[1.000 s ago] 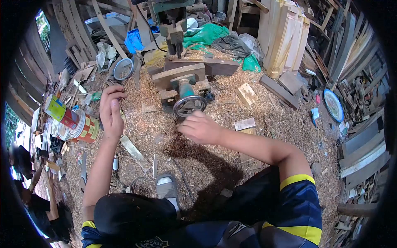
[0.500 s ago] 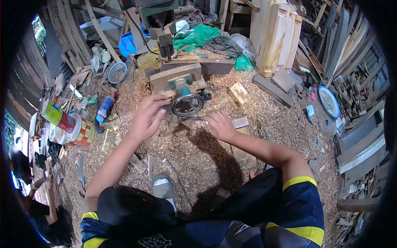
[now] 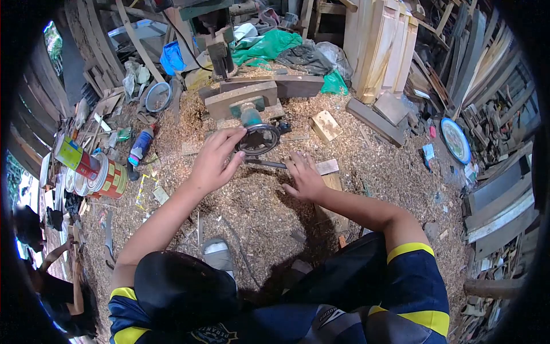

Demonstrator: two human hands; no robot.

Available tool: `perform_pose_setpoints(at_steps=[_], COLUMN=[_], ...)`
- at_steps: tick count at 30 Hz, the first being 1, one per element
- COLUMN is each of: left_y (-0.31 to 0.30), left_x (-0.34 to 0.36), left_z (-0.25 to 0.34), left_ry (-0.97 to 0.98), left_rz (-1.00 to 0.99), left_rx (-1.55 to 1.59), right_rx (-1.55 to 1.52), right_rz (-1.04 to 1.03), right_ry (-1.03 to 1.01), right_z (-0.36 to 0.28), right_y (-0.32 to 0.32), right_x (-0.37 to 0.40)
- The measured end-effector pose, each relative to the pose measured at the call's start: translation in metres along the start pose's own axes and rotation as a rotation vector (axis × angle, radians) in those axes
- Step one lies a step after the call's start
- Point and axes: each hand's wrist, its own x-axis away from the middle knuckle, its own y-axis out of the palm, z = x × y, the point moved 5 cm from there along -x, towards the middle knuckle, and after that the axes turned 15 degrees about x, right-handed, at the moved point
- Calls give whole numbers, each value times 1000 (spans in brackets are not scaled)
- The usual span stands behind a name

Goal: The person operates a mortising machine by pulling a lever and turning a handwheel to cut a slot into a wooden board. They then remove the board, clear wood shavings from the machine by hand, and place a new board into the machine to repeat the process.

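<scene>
A round metal handwheel (image 3: 258, 150) with a dark rim sits at the end of a green vise-like clamp (image 3: 250, 116) with wooden jaw boards. My left hand (image 3: 216, 163) is at the wheel's left side, fingers stretched out with fingertips right at the rim and the thumb apart. Just below the wheel, a slim dark bar (image 3: 266, 164) runs sideways. My right hand (image 3: 305, 179) is at the bar's right end, its fingers spread and its thumb out to the left.
Wood shavings cover the floor. A pale wooden block (image 3: 326, 126) lies right of the clamp, and a dark beam (image 3: 375, 122) beyond it. Paint buckets (image 3: 109, 176) and a spray can (image 3: 140, 147) stand left. Another person (image 3: 66, 284) works at far left.
My left fingers have come up to the wheel's rim. My right fingers have loosened from the bar's end and spread apart. The view has shifted slightly.
</scene>
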Motion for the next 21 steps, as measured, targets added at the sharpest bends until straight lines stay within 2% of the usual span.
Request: perform_pose_setpoints(at_steps=[2,3,5,10,18,21], left_y=[2,3,6,7,6,6], left_x=[0,-2,-6,-7,-23,-33], left_z=[2,4,9,10,14,11], left_ry=[1,10,17,5,36,86], left_rz=[-8,-12,-8,-6,80,118], left_rx=[-9,-24,-45,-45,-54,-85], right_rx=[156,158,222,185,232,243], right_rz=[-193,-192,-349,-247,-443,-313], right_ry=[-26,-26,-127,-123,-144,-207], right_z=[-3,-4,-10,-14,-12,-3], right_y=[13,20,51,52,54,48], right_x=[4,4,-1,1,-5,-11])
